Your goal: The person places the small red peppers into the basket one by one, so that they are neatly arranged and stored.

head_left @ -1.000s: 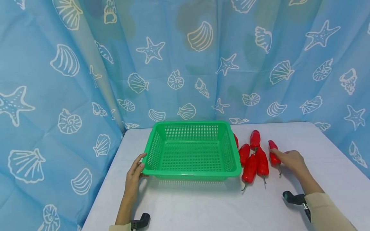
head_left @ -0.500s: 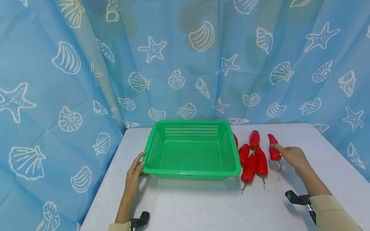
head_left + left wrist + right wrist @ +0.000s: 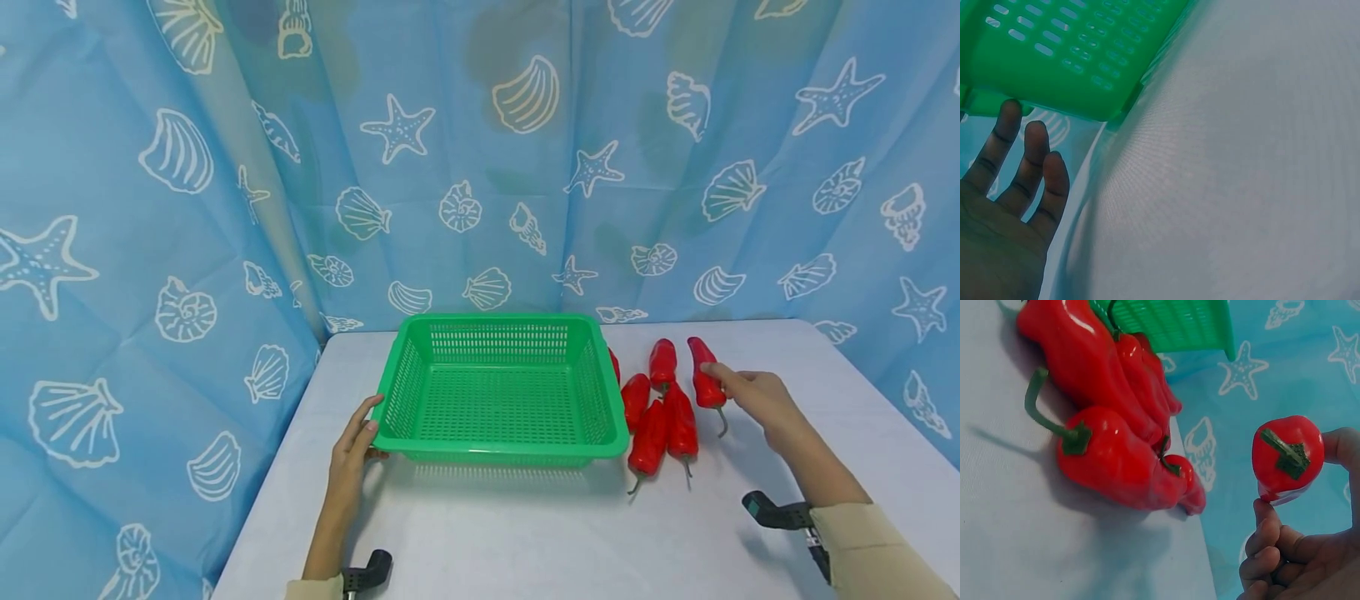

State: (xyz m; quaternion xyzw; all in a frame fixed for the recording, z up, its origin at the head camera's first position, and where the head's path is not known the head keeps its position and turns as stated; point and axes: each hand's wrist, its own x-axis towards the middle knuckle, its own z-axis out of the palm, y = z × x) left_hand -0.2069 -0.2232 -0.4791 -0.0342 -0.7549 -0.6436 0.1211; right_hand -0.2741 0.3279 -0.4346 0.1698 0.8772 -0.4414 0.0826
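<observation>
My right hand (image 3: 761,398) pinches a red pepper (image 3: 703,375) between thumb and fingers, to the right of the other peppers. The right wrist view shows its stem end facing the camera, with the raised pepper (image 3: 1285,453) apart from the group. My left hand (image 3: 350,454) is at the left front corner of a green plastic basket (image 3: 495,452), its fingertips right at the rim. Seen from the left wrist, three fingers (image 3: 1036,140) stretch loosely beside the basket's slotted outer wall. No peppers lie in the basket.
Several red peppers (image 3: 648,442) lie close together on the white-covered table (image 3: 525,533), just right of the basket; one is partly hidden behind the basket's wall. A blue curtain (image 3: 465,133) with shells and starfish hangs behind the table and along its left side.
My right hand has lifted the red pepper and moved it slightly back and left in the head view. The left hand and the basket have stayed in place.
</observation>
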